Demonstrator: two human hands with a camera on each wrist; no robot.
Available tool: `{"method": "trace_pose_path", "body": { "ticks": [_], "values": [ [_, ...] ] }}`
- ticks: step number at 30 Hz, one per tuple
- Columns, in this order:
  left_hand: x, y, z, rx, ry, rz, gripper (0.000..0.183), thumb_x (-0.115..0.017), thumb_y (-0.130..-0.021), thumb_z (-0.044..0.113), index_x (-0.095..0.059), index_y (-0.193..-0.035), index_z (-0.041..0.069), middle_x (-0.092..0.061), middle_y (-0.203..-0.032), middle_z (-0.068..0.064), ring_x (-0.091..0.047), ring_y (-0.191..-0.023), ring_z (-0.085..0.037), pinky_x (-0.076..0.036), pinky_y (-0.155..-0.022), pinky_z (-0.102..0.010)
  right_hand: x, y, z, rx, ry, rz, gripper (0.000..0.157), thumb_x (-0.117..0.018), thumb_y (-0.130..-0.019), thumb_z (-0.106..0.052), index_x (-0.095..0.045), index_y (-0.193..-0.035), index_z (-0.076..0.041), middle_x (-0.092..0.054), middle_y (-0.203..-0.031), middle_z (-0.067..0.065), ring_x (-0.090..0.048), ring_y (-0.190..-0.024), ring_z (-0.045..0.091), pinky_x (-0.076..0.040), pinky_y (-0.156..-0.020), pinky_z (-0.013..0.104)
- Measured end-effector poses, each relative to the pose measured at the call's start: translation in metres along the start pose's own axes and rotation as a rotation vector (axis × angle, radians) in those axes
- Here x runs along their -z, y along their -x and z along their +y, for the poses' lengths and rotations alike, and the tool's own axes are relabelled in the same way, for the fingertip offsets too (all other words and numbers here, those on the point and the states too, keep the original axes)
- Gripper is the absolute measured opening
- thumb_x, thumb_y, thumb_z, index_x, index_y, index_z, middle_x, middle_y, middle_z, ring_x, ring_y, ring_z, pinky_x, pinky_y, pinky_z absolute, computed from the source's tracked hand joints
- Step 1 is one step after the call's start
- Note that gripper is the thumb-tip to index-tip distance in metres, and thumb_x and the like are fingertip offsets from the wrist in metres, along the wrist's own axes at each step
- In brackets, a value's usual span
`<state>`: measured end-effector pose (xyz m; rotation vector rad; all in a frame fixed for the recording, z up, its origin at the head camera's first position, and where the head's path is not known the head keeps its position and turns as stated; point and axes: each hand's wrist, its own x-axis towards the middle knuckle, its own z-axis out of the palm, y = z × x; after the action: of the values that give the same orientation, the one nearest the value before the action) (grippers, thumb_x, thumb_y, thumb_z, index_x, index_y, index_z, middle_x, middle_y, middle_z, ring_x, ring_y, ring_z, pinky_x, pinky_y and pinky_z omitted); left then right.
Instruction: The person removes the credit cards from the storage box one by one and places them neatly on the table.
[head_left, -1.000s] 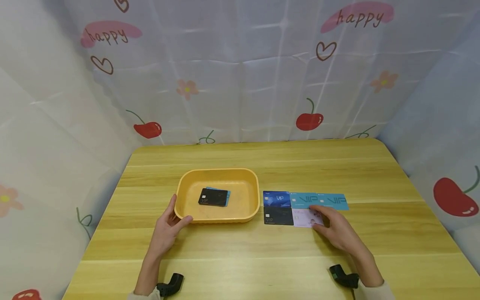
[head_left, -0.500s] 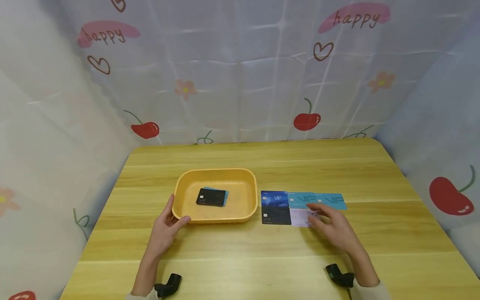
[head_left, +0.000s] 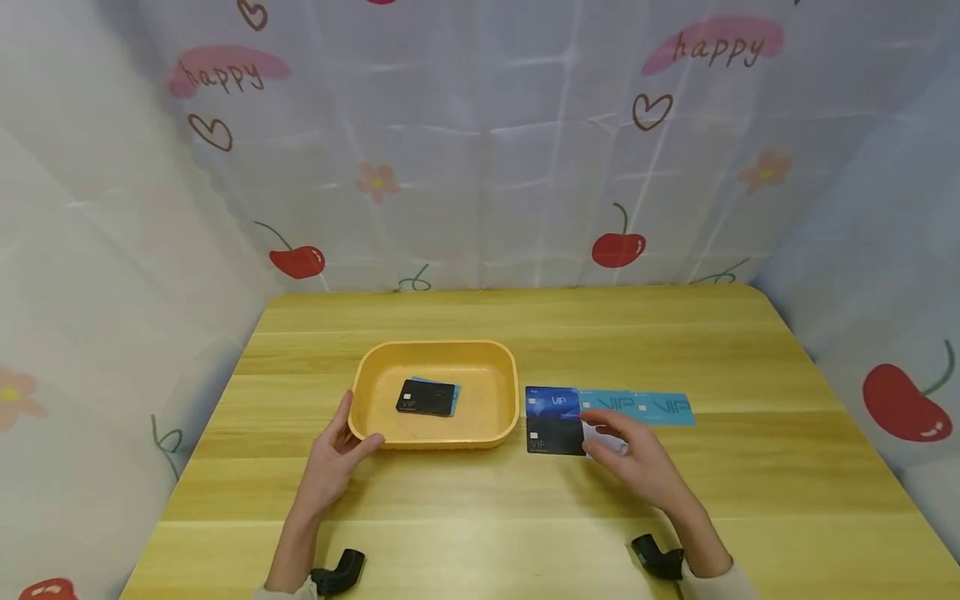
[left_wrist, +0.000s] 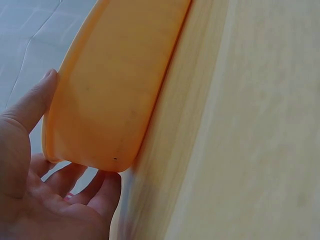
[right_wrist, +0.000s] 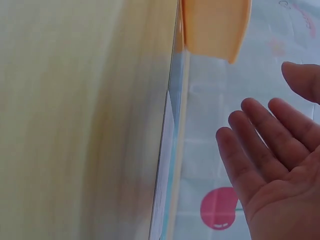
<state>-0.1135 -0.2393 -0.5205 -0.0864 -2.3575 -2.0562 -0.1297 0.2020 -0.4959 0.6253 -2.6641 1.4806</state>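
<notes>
My left hand (head_left: pixel 330 462) grips the near-left corner of a yellow-orange plastic tray (head_left: pixel 483 400), its thumb at the rim and fingers along the end wall (left_wrist: pixel 112 100). Inside the tray lie a black VIP card (head_left: pixel 425 397) and a light blue card (head_left: pixel 456 400) partly under it. To the right of the tray, cards lie edge to edge in two rows: a dark blue one (head_left: pixel 551 400), two light blue ones, a black one (head_left: pixel 555 437) and a pale pink one (head_left: pixel 618 446). Over the pink card hovers my right hand (head_left: pixel 637 458), fingers extended and apart, holding nothing.
The wood-grain table (head_left: pixel 480 525) has a printed curtain (head_left: pixel 480 167) behind it and at both sides. A black curved device sits at each wrist, the left (head_left: pixel 341 573) and the right (head_left: pixel 656 557).
My right hand has lifted off the pink card and moved left toward the black card, now covering more of the pink one. The left hand keeps its place on the tray.
</notes>
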Motion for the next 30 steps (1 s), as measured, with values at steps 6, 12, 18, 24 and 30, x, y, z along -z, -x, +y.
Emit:
{"method": "trace_pose_path", "body": {
  "ticks": [6,12,18,24,30],
  "values": [
    [-0.001,0.000,0.000,0.006,-0.001,0.000,0.090,-0.069,-0.094,0.013,-0.007,-0.159,0.008,-0.008,-0.163,-0.011,-0.023,-0.145,-0.032,-0.037,-0.101,-0.017,-0.012,-0.008,-0.014,0.033,0.028,-0.035,0.042,-0.072,-0.091,-0.009,-0.062,-0.130,-0.002,-0.063,-0.128,0.010,-0.059,-0.118,0.033,-0.047,-0.095,0.055],
    [-0.001,0.000,0.002,0.013,-0.006,0.002,0.090,-0.069,-0.094,0.014,-0.006,-0.159,0.008,-0.007,-0.163,-0.011,-0.023,-0.145,-0.032,-0.037,-0.101,-0.015,-0.018,-0.023,-0.038,0.108,0.087,-0.081,0.045,-0.071,-0.092,-0.014,-0.059,-0.135,-0.007,-0.060,-0.134,0.008,-0.054,-0.125,0.029,-0.046,-0.098,0.053],
    [-0.001,0.000,0.003,0.020,-0.017,-0.002,0.092,-0.070,-0.094,0.016,-0.006,-0.159,0.008,-0.008,-0.163,-0.011,-0.024,-0.144,-0.031,-0.036,-0.102,-0.016,-0.029,-0.033,-0.050,0.124,0.066,-0.095,0.048,-0.072,-0.092,-0.014,-0.057,-0.137,-0.005,-0.058,-0.137,0.008,-0.051,-0.128,0.027,-0.045,-0.101,0.051],
    [0.001,0.001,0.002,0.022,-0.022,0.002,0.091,-0.069,-0.094,0.015,-0.006,-0.159,0.008,-0.008,-0.163,-0.011,-0.023,-0.145,-0.032,-0.036,-0.103,-0.018,-0.045,-0.040,-0.060,0.127,0.074,-0.122,0.049,-0.071,-0.093,-0.016,-0.056,-0.138,-0.005,-0.056,-0.139,0.009,-0.048,-0.132,0.028,-0.042,-0.104,0.050],
    [0.002,0.000,0.000,0.012,-0.025,-0.004,0.090,-0.069,-0.094,0.015,-0.007,-0.159,0.008,-0.008,-0.163,-0.011,-0.023,-0.145,-0.031,-0.035,-0.102,-0.017,-0.059,-0.047,-0.067,0.129,0.072,-0.110,0.050,-0.073,-0.090,-0.014,-0.056,-0.137,-0.005,-0.056,-0.138,0.009,-0.049,-0.131,0.028,-0.041,-0.105,0.049]
  ]
}}
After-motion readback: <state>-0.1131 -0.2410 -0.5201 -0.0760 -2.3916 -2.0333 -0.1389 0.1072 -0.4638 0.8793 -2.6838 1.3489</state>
